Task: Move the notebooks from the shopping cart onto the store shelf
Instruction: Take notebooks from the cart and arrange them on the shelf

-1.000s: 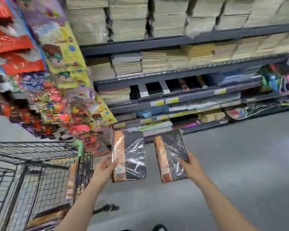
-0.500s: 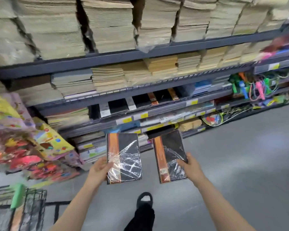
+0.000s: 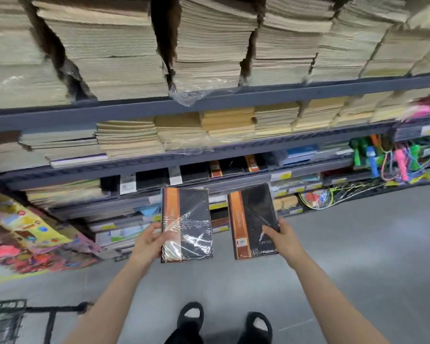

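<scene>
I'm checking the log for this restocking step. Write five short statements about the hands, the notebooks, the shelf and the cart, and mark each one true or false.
1. Each hand holds one notebook. True: the left hand grips the left notebook and the right hand grips the right notebook.
2. Both notebooks are black with an orange stripe and wrapped in clear plastic. True.
3. The notebooks already lie on the shelf. False: both are held in the air in front of the shelf.
4. The shopping cart stands to the person's right. False: it is at the lower left.
5. Similar black and orange notebooks already sit on the shelf. True.
</scene>
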